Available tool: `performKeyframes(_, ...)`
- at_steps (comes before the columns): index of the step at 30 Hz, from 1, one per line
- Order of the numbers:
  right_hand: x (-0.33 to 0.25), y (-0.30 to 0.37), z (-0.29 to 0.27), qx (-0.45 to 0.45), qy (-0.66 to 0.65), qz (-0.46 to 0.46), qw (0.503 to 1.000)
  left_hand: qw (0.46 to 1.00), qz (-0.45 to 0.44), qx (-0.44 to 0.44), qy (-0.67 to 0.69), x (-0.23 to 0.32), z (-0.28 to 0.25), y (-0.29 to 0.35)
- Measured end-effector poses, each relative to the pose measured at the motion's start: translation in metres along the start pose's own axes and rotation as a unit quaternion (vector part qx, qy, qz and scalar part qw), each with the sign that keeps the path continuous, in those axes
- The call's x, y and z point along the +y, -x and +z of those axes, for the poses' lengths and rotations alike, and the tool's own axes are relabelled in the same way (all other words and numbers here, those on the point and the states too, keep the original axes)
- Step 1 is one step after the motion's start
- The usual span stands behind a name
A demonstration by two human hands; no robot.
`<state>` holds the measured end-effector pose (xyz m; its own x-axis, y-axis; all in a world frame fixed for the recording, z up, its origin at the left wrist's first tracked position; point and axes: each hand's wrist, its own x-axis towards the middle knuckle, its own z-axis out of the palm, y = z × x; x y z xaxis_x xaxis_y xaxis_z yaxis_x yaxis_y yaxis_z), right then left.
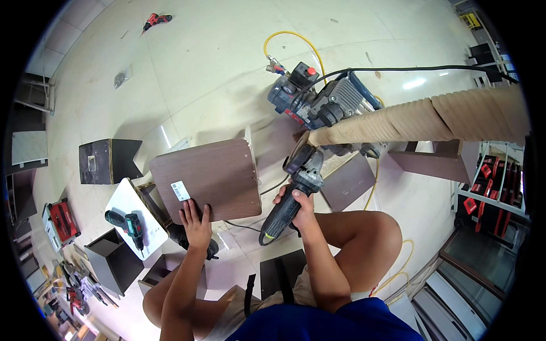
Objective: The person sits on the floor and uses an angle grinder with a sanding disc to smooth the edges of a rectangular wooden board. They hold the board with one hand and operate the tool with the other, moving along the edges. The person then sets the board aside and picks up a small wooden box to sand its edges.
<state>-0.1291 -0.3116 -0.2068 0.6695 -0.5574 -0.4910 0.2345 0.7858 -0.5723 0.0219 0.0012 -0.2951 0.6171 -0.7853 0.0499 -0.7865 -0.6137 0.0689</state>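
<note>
My left hand (pixel 197 228) lies with its fingers spread on the lower edge of a dark brown wooden board (pixel 219 170), beside a white label (pixel 180 191). The board has rounded corners and rests tilted over a low support that it mostly hides. My right hand (pixel 303 208) is wrapped round the black body of an angle grinder (pixel 282 211). The grinder's head, with a round guard (pixel 298 157), is just right of the board and looks apart from it. The face of its disc is hidden.
A ribbed beige hose (pixel 409 120) runs from the grinder's head to the right. Beyond it stands an air compressor (pixel 341 94) with a yellow hose (pixel 310 44). At left, a green cordless drill (pixel 134 228) lies on a white panel (pixel 122 199). A red drill (pixel 156 21) lies farther off.
</note>
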Motion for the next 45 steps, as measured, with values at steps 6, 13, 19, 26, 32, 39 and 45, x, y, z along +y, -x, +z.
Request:
performKeyframes(6,0.0,0.005,-0.006,0.025,0.052,0.026,0.998,0.999,-0.001,0.031,-0.01,-0.006,-0.007,-0.033)
performKeyframes(13,-0.014,0.012,0.008,-0.035,0.007,0.043,0.998,1.0,0.017,0.01,-0.012,-0.021,-0.043,-0.111)
performKeyframes(19,-0.048,0.044,0.045,-0.081,0.038,0.052,0.995,0.971,-0.051,-0.112,0.207,0.015,-0.08,-0.093)
performKeyframes(26,-0.075,0.076,0.091,-0.124,0.064,0.116,0.983,0.479,-0.07,-0.317,0.816,0.12,-0.179,-0.016)
performKeyframes(32,-0.08,0.071,0.118,-0.143,0.105,0.121,0.977,0.49,-0.029,-0.237,0.838,0.13,-0.206,-0.046)
performKeyframes(39,-0.054,0.06,0.136,-0.111,0.069,0.139,0.982,0.484,-0.065,-0.234,0.841,0.109,-0.203,-0.051)
performKeyframes(45,-0.052,0.041,0.14,-0.086,0.093,0.127,0.984,0.538,-0.066,-0.261,0.799,0.098,-0.185,-0.064)
